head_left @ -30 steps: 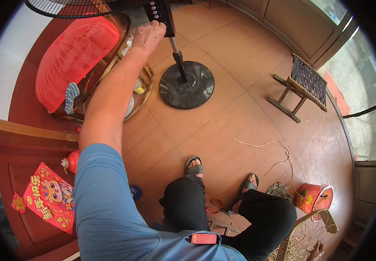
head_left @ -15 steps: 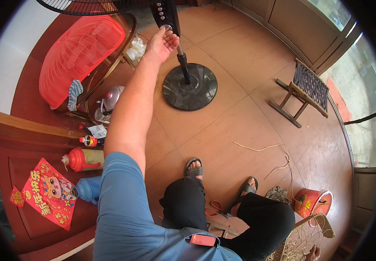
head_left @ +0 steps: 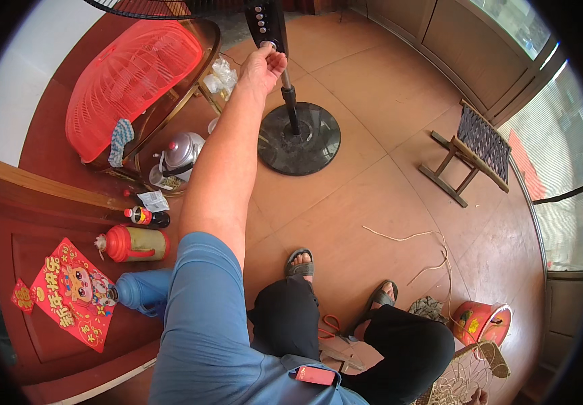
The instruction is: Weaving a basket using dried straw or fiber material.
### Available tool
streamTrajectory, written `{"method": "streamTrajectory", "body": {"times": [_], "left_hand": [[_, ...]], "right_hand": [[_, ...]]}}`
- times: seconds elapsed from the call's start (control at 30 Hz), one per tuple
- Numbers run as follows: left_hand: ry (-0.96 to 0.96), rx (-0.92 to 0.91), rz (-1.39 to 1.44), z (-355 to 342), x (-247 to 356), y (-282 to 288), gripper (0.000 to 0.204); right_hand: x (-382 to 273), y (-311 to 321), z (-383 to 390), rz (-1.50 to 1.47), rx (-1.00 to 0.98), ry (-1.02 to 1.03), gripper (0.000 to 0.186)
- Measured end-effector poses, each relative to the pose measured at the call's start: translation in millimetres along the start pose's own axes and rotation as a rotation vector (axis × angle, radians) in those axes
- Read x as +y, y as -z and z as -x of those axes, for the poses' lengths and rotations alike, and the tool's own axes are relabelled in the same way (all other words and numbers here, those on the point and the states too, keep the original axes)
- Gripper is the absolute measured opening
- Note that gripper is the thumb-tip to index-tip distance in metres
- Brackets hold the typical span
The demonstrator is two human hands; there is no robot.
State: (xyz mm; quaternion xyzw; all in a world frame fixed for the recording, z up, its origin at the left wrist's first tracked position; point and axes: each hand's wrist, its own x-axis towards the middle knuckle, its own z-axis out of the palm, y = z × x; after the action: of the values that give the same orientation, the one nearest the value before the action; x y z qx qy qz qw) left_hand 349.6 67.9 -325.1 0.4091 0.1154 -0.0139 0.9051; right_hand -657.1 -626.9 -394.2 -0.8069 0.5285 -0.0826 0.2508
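Note:
My left hand (head_left: 265,67) reaches forward, its thumb and fingers closed on the round knob (head_left: 270,45) of a black standing fan (head_left: 269,23). The fan's pole rises from a round black base (head_left: 299,139) on the floor. At the lower right edge, only the fingertips of my right hand (head_left: 479,397) show, bent together beside a woven basket (head_left: 496,359). Pale loose cord (head_left: 459,375) lies tangled in that basket. What these fingers hold, if anything, is hidden.
A folding stool (head_left: 478,143) stands at right. Orange-handled scissors (head_left: 330,327) lie between my feet, a red bucket (head_left: 482,322) near the basket. At left are a red mesh cover (head_left: 136,84), a kettle (head_left: 182,150), a red flask (head_left: 134,244) and a blue flask (head_left: 144,291).
The view has shifted slightly, so the fan and my left arm appear farther right. My left hand stays on the knob. Less of my right hand shows.

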Motion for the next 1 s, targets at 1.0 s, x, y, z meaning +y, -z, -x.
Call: {"method": "streamTrajectory", "body": {"times": [1.0], "left_hand": [[-0.654, 0.296, -1.236, 1, -16, 3, 0.028]], "right_hand": [[16, 17, 5, 0.022, -0.229, -0.464, 0.065]]}}
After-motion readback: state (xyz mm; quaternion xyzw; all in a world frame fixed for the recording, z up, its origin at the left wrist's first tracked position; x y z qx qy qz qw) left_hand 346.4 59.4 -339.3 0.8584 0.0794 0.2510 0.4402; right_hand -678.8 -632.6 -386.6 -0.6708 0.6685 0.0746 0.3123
